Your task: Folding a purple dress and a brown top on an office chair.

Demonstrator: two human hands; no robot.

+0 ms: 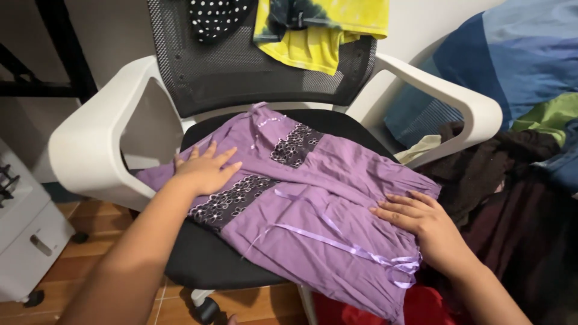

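Note:
A purple garment (pixel 313 198) with black floral lace panels and thin lilac ribbons lies spread over the black seat of an office chair (pixel 217 265). My left hand (pixel 205 170) rests flat on the garment's left part, fingers apart, beside a lace band. My right hand (pixel 415 219) presses flat on the garment's right side, just above a ribbon bow (pixel 400 265). Neither hand grips the cloth.
The chair has white armrests (pixel 90 144) and a black mesh back (pixel 241 66) draped with a yellow tie-dye cloth (pixel 319 30) and a black polka-dot piece (pixel 214 18). Dark clothes (pixel 512 198) pile at the right below blue bedding (pixel 512 54). A white cabinet (pixel 24 241) stands left.

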